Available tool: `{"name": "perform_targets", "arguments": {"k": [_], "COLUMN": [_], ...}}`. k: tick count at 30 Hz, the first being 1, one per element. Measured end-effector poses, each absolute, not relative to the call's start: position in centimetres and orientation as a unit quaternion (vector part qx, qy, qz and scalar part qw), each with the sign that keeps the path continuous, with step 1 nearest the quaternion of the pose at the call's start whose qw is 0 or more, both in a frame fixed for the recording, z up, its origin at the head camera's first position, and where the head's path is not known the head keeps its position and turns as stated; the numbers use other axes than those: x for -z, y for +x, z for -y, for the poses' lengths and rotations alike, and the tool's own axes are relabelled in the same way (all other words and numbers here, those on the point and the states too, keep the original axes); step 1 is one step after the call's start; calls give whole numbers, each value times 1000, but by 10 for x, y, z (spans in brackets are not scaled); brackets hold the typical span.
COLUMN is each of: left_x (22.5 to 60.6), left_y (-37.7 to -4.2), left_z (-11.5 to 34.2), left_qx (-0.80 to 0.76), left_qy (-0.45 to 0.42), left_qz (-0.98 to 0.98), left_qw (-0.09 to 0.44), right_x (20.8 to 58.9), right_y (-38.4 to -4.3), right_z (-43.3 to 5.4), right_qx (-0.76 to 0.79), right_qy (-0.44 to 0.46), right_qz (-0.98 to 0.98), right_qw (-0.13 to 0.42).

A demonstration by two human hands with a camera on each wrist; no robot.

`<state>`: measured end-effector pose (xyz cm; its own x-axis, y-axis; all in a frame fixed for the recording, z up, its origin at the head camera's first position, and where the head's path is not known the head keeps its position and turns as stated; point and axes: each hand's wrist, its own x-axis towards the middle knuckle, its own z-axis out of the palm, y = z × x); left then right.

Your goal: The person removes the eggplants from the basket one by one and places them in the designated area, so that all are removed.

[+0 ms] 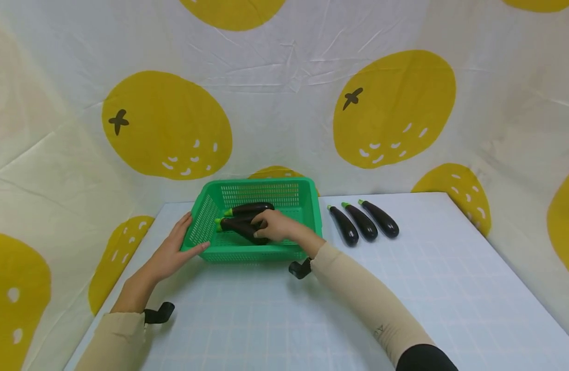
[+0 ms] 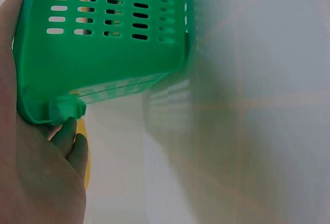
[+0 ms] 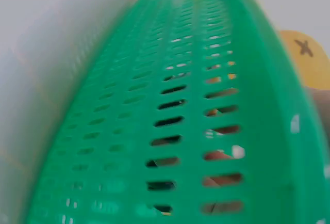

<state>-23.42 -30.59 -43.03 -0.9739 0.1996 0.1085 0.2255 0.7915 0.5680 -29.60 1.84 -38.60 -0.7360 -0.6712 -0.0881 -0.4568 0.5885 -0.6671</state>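
Note:
A green plastic basket (image 1: 256,253) with slotted walls stands toward the back of the table. My left hand (image 1: 173,252) grips its left front corner, thumb along the front rim; in the left wrist view, the fingers (image 2: 64,139) curl beneath the rim. Over the front wall reaches my right hand (image 1: 277,226), holding the right end of a dark eggplant (image 1: 238,228) inside the basket. Behind it lies another eggplant (image 1: 252,208), its green stem end to the left. The right wrist view shows mostly the basket wall (image 3: 129,131), with the hand largely hidden.
Three eggplants lie side by side right of the basket: a left one (image 1: 343,226), a middle one (image 1: 361,222) and a right one (image 1: 380,219). A pale checked cloth covers the table (image 1: 247,319). Behind rises a white curtain (image 1: 284,118) with yellow fruit prints.

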Motion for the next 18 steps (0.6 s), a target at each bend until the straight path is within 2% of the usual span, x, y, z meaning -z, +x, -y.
{"name": "perform_targets", "arguments": {"k": [18], "left_x": [429], "left_y": [-234], "left_z": [305], "left_qx": [307], "left_qy": [-111], "left_qz": [945], "left_qw": [20], "right_x": [361], "right_y": [-278], "right_z": [-54], "right_qx": [383], "right_qy": [-288], "right_qz": [-864], "right_qw": [154]}}
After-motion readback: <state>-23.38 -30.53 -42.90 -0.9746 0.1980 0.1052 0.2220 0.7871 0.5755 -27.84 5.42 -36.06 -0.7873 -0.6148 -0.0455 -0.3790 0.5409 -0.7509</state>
